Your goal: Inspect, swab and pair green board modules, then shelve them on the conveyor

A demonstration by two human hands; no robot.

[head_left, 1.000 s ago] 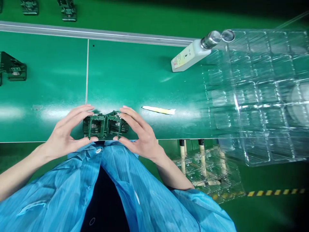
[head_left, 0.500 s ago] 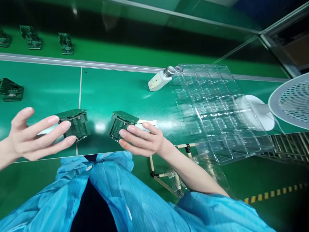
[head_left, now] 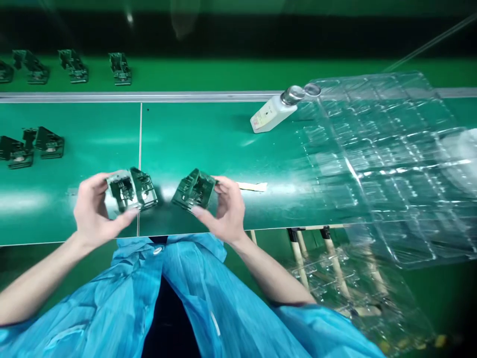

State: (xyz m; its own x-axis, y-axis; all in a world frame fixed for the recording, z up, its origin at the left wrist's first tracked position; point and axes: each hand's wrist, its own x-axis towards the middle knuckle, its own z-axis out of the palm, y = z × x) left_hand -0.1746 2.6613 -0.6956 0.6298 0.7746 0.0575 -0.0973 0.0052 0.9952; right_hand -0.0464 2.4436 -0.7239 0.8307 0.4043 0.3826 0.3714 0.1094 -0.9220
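My left hand (head_left: pixel 95 209) is closed around a dark plastic housing (head_left: pixel 146 191), with the thumb along its near edge. The housing is tilted, so its hollow inside and a lighter, shiny portion show. My right hand (head_left: pixel 227 211) grips a second dark plastic housing (head_left: pixel 194 189) between the thumb below and the fingers behind. Both housings are held a short way apart over the green table (head_left: pixel 179 144). Just right of my right hand lies a thin cream-coloured strip (head_left: pixel 253 187), one end hidden behind the fingers.
A white bottle with a metal cap (head_left: pixel 274 113) stands toward the back. Stacked clear plastic trays (head_left: pixel 372 164) overhang the front edge at right. More dark housings (head_left: pixel 50 142) sit at left, with several others (head_left: pixel 119 68) beyond the metal rail (head_left: pixel 208 96).
Both hands have turned and closed on the housings, which now face differently. My left hand's fingers were spread beside its housing before. The view has shifted left.
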